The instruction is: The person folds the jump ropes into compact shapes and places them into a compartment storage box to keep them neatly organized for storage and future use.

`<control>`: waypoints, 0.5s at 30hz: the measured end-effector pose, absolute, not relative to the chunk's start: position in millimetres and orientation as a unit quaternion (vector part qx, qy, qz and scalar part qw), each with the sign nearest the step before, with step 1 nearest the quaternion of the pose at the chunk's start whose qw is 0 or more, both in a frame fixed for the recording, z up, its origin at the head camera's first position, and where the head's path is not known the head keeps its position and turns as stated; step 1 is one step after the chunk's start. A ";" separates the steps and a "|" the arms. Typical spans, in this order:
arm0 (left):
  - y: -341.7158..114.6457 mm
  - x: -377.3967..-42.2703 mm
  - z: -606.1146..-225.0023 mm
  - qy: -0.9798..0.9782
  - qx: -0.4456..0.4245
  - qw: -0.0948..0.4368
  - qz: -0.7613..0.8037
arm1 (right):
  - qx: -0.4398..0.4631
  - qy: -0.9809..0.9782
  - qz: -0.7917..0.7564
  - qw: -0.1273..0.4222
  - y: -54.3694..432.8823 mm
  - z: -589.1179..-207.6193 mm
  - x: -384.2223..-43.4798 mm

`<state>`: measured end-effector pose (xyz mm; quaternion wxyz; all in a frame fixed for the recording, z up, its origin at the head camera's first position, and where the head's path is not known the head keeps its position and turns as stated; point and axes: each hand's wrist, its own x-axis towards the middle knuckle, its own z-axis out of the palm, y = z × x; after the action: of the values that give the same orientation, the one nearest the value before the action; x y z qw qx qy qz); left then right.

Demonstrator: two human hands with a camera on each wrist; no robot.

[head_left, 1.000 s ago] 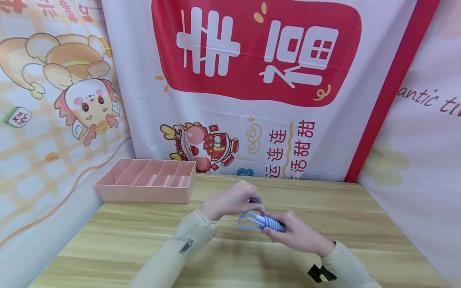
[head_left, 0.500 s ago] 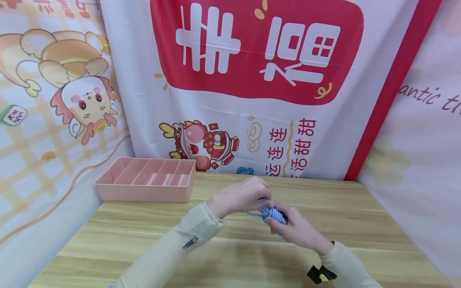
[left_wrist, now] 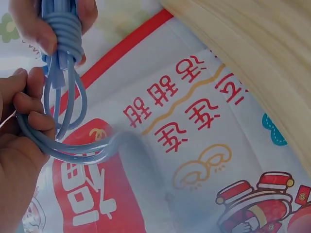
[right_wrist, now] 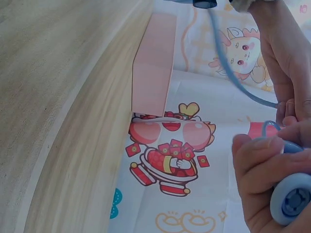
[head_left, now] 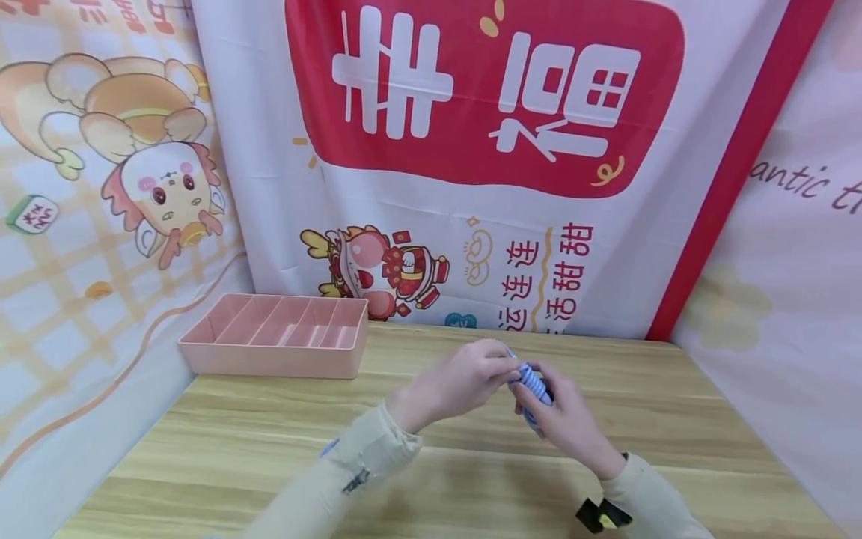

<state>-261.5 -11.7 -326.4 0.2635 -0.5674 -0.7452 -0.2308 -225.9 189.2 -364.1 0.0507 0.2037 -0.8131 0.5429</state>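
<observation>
Blue cord (head_left: 536, 384) is being held in the air over the worktop (head_left: 236, 442), between both hands. Its wrapped bundle is being gripped by the right hand (head_left: 566, 415), fingers curling round the coils; a loop is being pinched between thumb and fingers of the left hand (head_left: 465, 378). A round pale end piece (right_wrist: 291, 199) is being shown in the right hand, possibly a handle end. A loose length is being trailed toward the left sleeve; its far end is being cut off.

Handling, judged: light, bendy, smooth and maybe slippery, hardly fragile; loops could be snagged. Best hold is being judged as the tight wraps, with free strands being pinched near them.

Pink divided tray (head_left: 269, 360) is being kept well apart, on the left, its rim standing up. Hanging banner (head_left: 626, 247) is being seen behind the worktop's far edge; bare worktop is being left in front and to the right.
</observation>
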 end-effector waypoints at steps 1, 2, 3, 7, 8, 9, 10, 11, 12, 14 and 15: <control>-11.0 -260.8 -328.4 -0.743 -0.563 0.269 -0.242 | 0.205 -0.812 0.544 0.060 189.3 -364.2 -226.1; -10.1 -260.2 -330.2 -0.741 -0.560 0.270 -0.254 | 0.206 -0.811 0.544 0.070 189.7 -364.6 -226.6; -9.2 -259.3 -331.5 -0.741 -0.556 0.271 -0.264 | 0.205 -0.811 0.543 0.081 189.9 -365.2 -227.5; -7.8 -257.2 -335.9 -0.741 -0.541 0.271 -0.291 | 0.201 -0.796 0.560 0.112 194.9 -373.5 -236.1; -8.2 -257.0 -337.2 -0.741 -0.539 0.270 -0.297 | 0.197 -0.794 0.563 0.119 195.4 -373.6 -237.0; -8.9 -256.8 -338.9 -0.742 -0.536 0.269 -0.301 | 0.192 -0.792 0.566 0.125 195.6 -373.4 -237.5; -9.8 -256.9 -340.8 -0.743 -0.533 0.268 -0.302 | 0.188 -0.789 0.570 0.129 196.0 -372.9 -237.4; -10.7 -257.0 -342.8 -0.744 -0.531 0.266 -0.305 | 0.185 -0.787 0.572 0.134 196.4 -372.2 -237.3; -11.6 -257.2 -344.9 -0.745 -0.530 0.263 -0.309 | 0.183 -0.788 0.571 0.139 196.8 -372.1 -237.4; -13.1 -258.2 -348.8 -0.745 -0.529 0.259 -0.313 | 0.178 -0.785 0.576 0.143 197.6 -371.6 -236.9; -13.6 -259.2 -350.6 -0.744 -0.530 0.257 -0.316 | 0.176 -0.784 0.578 0.143 198.0 -371.3 -236.7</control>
<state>-259.2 -13.6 -350.6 0.2569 -0.5298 -0.7441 -0.3156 -236.7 198.0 -371.3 0.1432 0.1759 -0.7839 0.5779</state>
